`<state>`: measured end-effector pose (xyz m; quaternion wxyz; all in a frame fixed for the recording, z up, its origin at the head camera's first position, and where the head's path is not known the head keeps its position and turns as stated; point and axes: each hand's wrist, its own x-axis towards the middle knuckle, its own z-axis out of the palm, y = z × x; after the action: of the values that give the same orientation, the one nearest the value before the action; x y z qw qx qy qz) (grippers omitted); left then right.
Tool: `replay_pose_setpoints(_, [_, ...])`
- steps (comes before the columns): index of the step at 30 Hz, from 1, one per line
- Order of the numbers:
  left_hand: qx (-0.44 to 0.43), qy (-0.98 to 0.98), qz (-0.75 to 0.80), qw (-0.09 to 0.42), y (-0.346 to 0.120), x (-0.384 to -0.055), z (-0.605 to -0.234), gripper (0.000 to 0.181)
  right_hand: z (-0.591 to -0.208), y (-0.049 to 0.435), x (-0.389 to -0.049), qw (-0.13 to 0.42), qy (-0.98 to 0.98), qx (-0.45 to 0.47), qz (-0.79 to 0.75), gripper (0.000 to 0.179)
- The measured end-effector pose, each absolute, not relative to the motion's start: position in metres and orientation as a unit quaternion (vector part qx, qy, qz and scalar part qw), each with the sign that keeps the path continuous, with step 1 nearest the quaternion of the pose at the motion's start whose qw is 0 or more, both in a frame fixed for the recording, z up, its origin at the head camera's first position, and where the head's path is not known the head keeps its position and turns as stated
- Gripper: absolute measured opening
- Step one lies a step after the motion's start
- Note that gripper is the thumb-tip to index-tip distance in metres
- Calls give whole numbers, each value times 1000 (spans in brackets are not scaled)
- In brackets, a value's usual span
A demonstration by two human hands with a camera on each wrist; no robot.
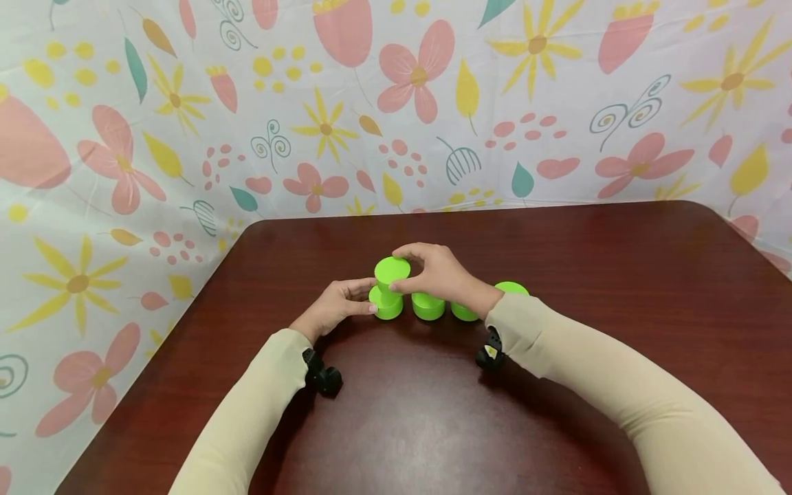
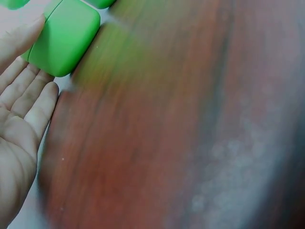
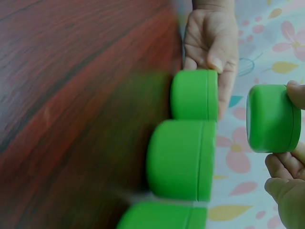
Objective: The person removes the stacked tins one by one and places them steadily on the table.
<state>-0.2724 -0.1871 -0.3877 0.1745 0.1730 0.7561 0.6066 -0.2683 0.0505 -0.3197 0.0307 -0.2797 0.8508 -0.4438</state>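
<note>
Raised in my right hand [image 1: 436,273] is a lidded green round container [image 1: 392,268], gripped between thumb and fingers. It is above a matching leftmost container [image 1: 388,309] on the table; the right wrist view shows a gap between the held container [image 3: 270,119] and the lower one [image 3: 194,95]. My left hand [image 1: 334,306] holds that lower container from its left side, thumb in front and fingers behind. From the left wrist, the thumb and fingers of the left hand [image 2: 21,107] are seen at the container's [image 2: 66,38] edge.
To the right, more green containers stand in a row: one [image 1: 428,308] beside the leftmost, another [image 1: 464,313] partly behind my right wrist, and one [image 1: 511,287] mostly hidden by the sleeve. The dark wooden table [image 1: 396,412] backs onto a flower-patterned cloth [image 1: 371,124].
</note>
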Motion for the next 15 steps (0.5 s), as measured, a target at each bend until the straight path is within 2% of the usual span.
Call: replay_pose_setpoints(15, [171,760,604,171,-187,-271,-385,58,-314,109,-262,19,875,-233,-423,62])
